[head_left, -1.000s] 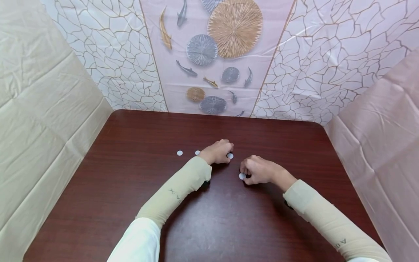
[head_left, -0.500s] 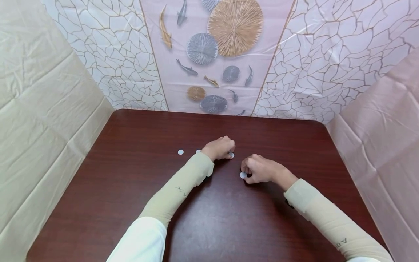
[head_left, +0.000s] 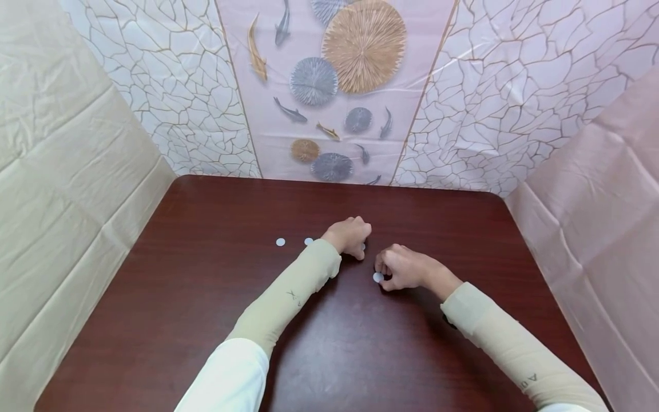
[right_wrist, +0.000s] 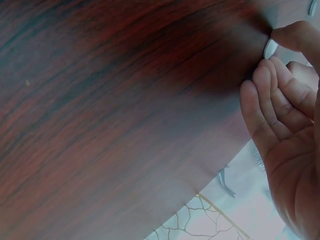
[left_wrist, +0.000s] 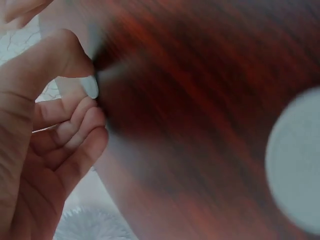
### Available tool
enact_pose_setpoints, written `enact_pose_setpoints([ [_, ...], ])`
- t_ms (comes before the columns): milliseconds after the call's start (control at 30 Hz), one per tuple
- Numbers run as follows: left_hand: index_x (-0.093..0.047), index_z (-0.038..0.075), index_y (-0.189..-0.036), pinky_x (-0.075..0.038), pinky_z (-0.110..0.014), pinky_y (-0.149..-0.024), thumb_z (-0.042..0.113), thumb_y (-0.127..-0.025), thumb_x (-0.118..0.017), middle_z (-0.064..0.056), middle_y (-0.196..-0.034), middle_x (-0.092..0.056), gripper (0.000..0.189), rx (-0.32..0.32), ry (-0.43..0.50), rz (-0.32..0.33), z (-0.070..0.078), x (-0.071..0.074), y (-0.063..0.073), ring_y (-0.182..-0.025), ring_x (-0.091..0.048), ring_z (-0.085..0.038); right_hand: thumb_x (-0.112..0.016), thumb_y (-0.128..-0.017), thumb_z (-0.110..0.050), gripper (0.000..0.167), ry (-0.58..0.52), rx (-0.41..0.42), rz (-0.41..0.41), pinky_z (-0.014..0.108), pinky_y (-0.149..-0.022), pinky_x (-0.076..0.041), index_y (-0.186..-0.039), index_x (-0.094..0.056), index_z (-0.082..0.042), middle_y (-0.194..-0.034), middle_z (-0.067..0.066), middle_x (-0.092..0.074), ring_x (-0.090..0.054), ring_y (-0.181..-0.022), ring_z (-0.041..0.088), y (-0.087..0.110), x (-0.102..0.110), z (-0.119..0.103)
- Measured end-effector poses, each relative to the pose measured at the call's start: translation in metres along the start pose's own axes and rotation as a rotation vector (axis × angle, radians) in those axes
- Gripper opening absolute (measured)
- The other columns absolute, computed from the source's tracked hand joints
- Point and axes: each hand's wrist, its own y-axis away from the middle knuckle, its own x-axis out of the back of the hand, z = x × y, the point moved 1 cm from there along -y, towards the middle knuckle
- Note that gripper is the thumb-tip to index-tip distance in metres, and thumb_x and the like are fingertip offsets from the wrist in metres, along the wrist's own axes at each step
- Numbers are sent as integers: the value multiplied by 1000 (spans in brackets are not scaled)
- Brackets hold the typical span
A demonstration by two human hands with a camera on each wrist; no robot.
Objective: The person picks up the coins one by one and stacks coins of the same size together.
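Note:
My left hand (head_left: 348,236) reaches to the table's middle, its thumb and fingers curled around a small white disc (left_wrist: 90,86). In the head view only a sliver of that disc shows beside the thumb. Lower and to the right, my right hand (head_left: 404,268) pinches a second white disc (head_left: 378,277) between thumb and fingertips, at the table surface. Two more white discs lie flat in a row left of the left hand: a far-left disc (head_left: 280,242) and a nearer disc (head_left: 309,241) close to the left wrist.
The dark reddish-brown table (head_left: 319,355) has a glossy patch near its front. Behind it hangs a patterned sheet (head_left: 329,103) with fish and round motifs. Plain beige sheets stand at the left (head_left: 87,189) and right sides.
My left hand has shifted slightly right and turned, so it covers more of its disc and uncovers the nearer one by the wrist. My right hand stays in place with its disc.

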Motion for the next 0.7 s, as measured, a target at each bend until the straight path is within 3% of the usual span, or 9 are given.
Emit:
enact_pose_setpoints([
  [267,-61,17,-85,-51,-28,-75,27,-83,-79,0,-89,-62,21,-25,4,46,-7,-3,-2,-82,-62,-17,-81,-86,-15,10,5,-22,-6,22,-69,-55,-92,-74,-11,-85,-4,-70,-63,-75,2,0,-1,0],
  [400,-63,16,-81,-51,-27,-71,25,-81,-78,0,-84,-64,18,-48,51,65,-9,-3,0,-76,-62,-16,-80,-86,-14,9,1,-16,-7,21,-70,-55,-92,-74,-10,-86,-4,-71,-63,-76,3,0,-1,-1],
  [567,-67,14,-88,-53,-26,-73,22,-80,-77,1,-89,-68,15,-72,132,108,-12,-1,3,-79,-64,-16,-80,-86,-14,9,-5,-15,-5,21,-70,-55,-92,-74,-10,-86,-4,-71,-64,-76,3,0,-1,1],
  [700,-68,14,-94,-54,-26,-78,24,-79,-78,2,-94,-68,20,-77,147,126,-12,0,8,-85,-64,-16,-80,-87,-14,8,-6,-10,-7,21,-69,-55,-91,-74,-11,-86,-4,-70,-64,-76,4,-1,-1,1],
])
